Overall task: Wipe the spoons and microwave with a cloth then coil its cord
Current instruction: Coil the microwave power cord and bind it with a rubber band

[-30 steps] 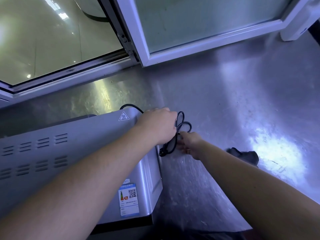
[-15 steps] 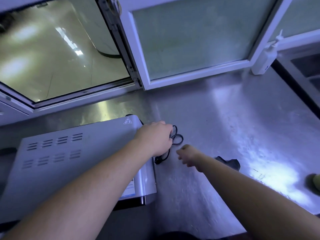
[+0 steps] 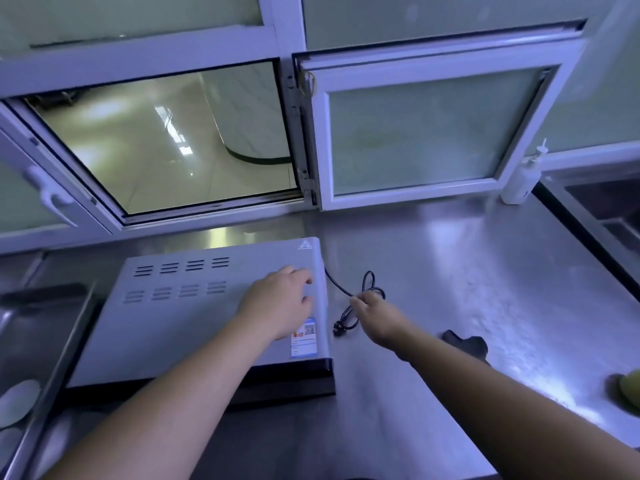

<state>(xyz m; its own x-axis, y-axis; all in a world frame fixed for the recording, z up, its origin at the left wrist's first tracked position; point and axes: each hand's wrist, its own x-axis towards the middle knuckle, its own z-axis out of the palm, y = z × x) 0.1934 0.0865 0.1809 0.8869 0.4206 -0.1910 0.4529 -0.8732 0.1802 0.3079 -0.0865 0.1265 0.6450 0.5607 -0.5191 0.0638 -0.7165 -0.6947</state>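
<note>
microwave (image 3: 180,313) sits on the steel surface (image 3: 450,271), vented grey top up, black front edge toward the camera. left hand (image 3: 280,306) lies palm down on its top near the right edge, fingers spread, clamped on nothing. black cord (image 3: 367,292) runs out from the microwave's right side and lies in loose loops on the surface just beside it, plug (image 3: 337,323) at the near end. right hand (image 3: 375,315) is at the loops, fingertips look pinched together on the cord, though blur makes that hard to confirm. dark cloth (image 3: 465,344) lies near the right forearm. white bottle (image 3: 521,181) stands by the window frame.
</note>
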